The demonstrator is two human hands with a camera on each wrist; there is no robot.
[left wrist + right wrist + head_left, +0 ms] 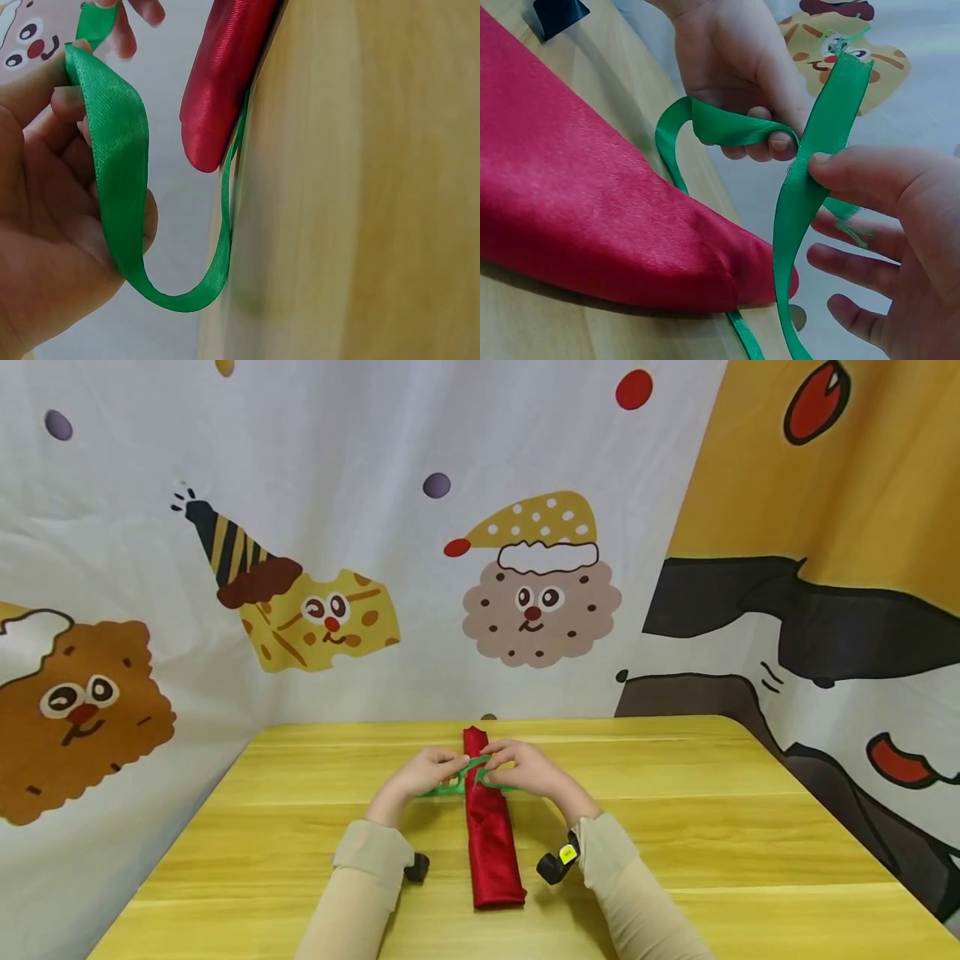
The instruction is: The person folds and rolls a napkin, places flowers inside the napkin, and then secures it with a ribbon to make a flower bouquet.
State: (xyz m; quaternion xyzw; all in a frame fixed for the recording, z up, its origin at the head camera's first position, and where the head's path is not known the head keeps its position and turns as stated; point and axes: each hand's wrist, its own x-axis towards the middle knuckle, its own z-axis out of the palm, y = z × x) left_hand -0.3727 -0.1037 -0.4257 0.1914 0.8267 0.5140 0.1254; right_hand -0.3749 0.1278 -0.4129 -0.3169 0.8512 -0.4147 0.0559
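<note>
A rolled or folded red satin cloth (495,852) lies lengthwise on the table, pointing away from me. A green ribbon (120,165) passes beneath it near its far end, and both ends come up over the top. My left hand (423,772) pinches one length of ribbon; in the left wrist view this length hangs in a loop down to the table. From the other side, my right hand (528,770) pinches the other length between thumb and forefinger, its remaining fingers spread. A frayed ribbon end (855,64) sticks up past the right thumb. Both hands are close together above the cloth.
The wooden table (675,827) extends to both sides of the cloth. Behind it hangs a white curtain (420,635) printed with cartoon biscuits and cheese. Black wrist devices (557,864) hang under the forearms, close to the tabletop.
</note>
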